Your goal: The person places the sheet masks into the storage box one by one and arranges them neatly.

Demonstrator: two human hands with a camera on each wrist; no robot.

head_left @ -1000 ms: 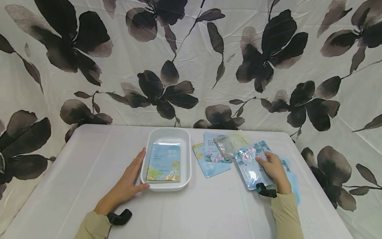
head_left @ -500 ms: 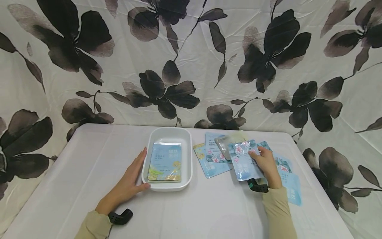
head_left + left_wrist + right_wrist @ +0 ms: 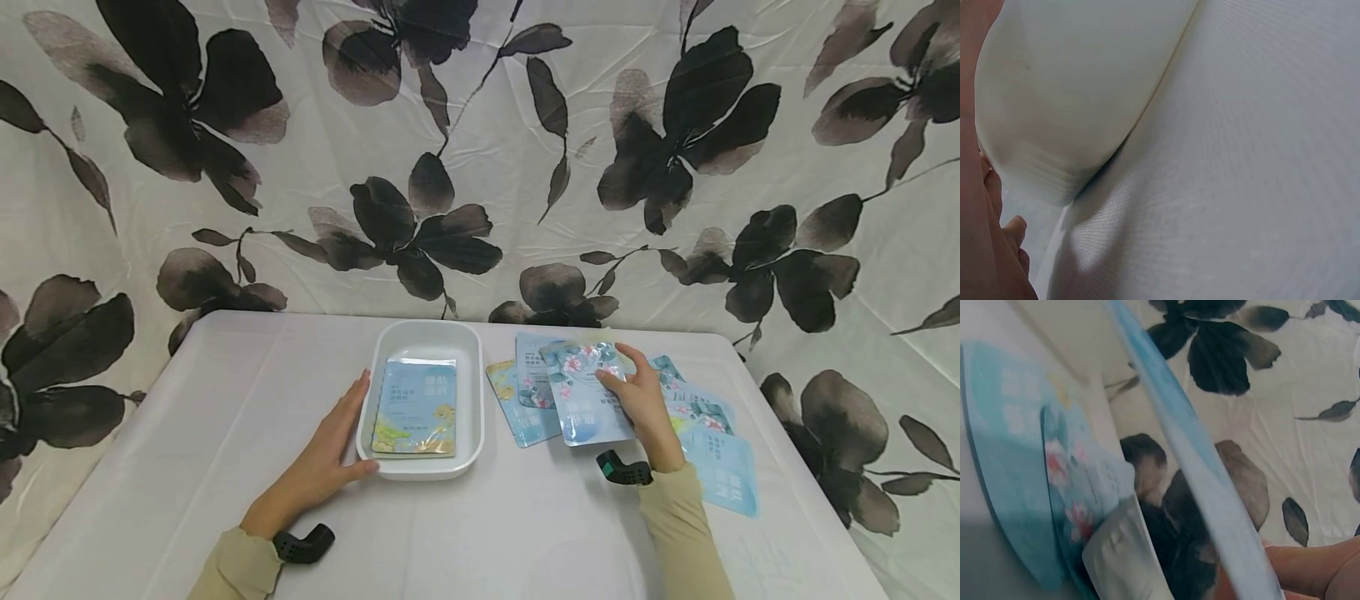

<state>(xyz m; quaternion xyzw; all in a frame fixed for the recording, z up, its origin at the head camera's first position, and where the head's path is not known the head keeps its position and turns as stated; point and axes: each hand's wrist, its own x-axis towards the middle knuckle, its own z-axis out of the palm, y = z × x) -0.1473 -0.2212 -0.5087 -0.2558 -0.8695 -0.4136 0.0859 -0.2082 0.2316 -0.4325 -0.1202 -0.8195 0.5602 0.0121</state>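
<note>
My right hand (image 3: 647,408) pinches a blue sachet with pink flowers (image 3: 588,404) by its right edge, thumb on top. The right wrist view catches this sachet edge-on (image 3: 1194,459), tilted up off the table. A white tray (image 3: 471,417) stands left of it, with a blue sachet printed in yellow and green (image 3: 414,407) lying flat inside, seemingly on top of others. My left hand (image 3: 322,450) rests along the tray's left side, fingers extended and thumb at the near corner. In the left wrist view the tray's outer wall (image 3: 1079,81) fills the upper left.
Below and left of the held sachet lie a yellow-cornered blue sachet (image 3: 517,425), a flowered one (image 3: 531,379) and a silvery one (image 3: 1125,556). More blue sachets (image 3: 723,471) overlap at the right of the white-covered table (image 3: 480,542). A floral cloth (image 3: 525,167) hangs behind.
My right hand has lifted the flowered sachet from the right-hand pile and carried it left, uncovering sachets there. The left hand and the tray have stayed in place.
</note>
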